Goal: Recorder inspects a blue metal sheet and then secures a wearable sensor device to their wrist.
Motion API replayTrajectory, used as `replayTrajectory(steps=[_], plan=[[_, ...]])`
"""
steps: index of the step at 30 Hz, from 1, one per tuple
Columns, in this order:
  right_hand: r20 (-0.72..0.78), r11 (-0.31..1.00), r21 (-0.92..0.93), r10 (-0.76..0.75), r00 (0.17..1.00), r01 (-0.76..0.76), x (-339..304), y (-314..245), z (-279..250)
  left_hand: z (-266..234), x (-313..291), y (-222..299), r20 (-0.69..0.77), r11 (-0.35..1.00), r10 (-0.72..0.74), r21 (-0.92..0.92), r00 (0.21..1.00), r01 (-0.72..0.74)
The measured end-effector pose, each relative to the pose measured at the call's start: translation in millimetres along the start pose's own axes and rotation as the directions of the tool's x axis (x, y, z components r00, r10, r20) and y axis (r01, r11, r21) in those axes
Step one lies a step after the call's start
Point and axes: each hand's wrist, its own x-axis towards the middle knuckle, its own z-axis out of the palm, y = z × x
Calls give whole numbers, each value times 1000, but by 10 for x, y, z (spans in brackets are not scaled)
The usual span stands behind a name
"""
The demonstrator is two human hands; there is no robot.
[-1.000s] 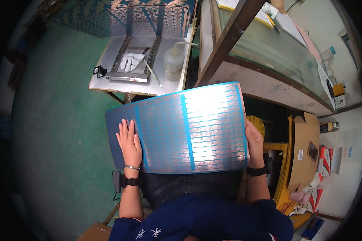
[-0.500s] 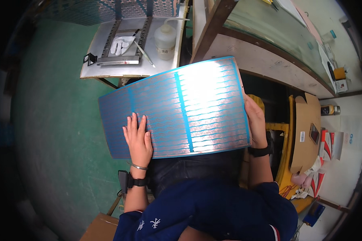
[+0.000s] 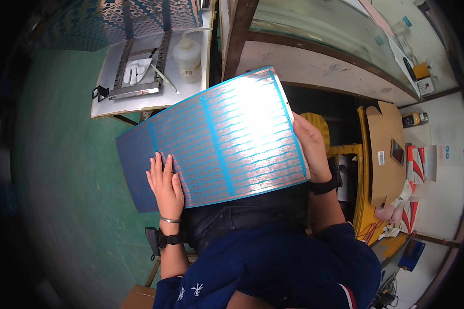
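A large thin printed circuit board panel (image 3: pixel 191 149), copper-coloured with blue bands and a blue border, slants above my lap. Its right end sits higher than its left, and bright glare covers much of the right part. My left hand (image 3: pixel 165 185) lies on the panel's face near the lower left edge, fingers stretched out and thumb apart. Along the right edge, my right hand (image 3: pixel 313 147) grips the panel. Its thumb shows beside the edge, while the fingers behind the panel are hidden.
A bench (image 3: pixel 103 105) beyond the panel bears a metal rack frame (image 3: pixel 134 92), a white glove (image 3: pixel 137 70), a pen-like tool (image 3: pixel 166 80) and a squeeze bottle (image 3: pixel 187 59). Another patterned panel (image 3: pixel 113 23) stands behind. At right are a glass-topped table (image 3: pixel 314 31) and cardboard (image 3: pixel 384 170).
The whole view has shifted and turned slightly, so the bench and panel appear further left and more tilted. Both hands keep about the same places on the panel.
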Motion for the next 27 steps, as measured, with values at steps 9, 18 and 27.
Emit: replayTrajectory(steps=[9,18,27], plan=[[-27,1000,6,19,999,-19,-34,-11,21,-17,-2,-9,18,1000,-5,8,1000,5],[-8,999,27,24,1000,-24,-16,42,-5,-62,-7,-3,22,1000,-20,24,1000,20],[1,996,86,38,999,-38,76,258,-237,2,-2,-2,30,999,2,52,1000,-3]])
